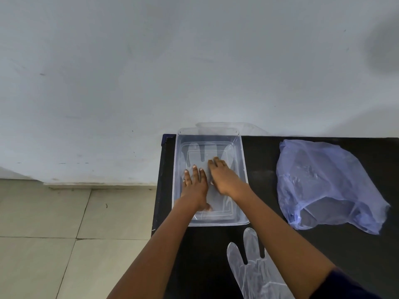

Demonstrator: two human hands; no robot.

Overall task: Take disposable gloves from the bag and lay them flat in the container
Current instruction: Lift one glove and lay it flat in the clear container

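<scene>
A clear plastic container (241,160) stands on a black table. Inside it a clear disposable glove (201,151) lies flat, fingers pointing away from me. My left hand (195,186) rests palm down on the glove's near left part, fingers spread. Just right of it, my right hand (222,175) presses on the glove's middle with the fingers flat. A second clear glove (248,264) lies on the table in front of the container, partly under my right forearm. A crumpled bluish translucent bag (323,182) lies to the right, its mouth facing me.
The black table (259,160) ends just left of the container, with a tiled floor (64,234) below. A pale wall (194,61) rises right behind the table. A clear lid (226,126) leans behind the container.
</scene>
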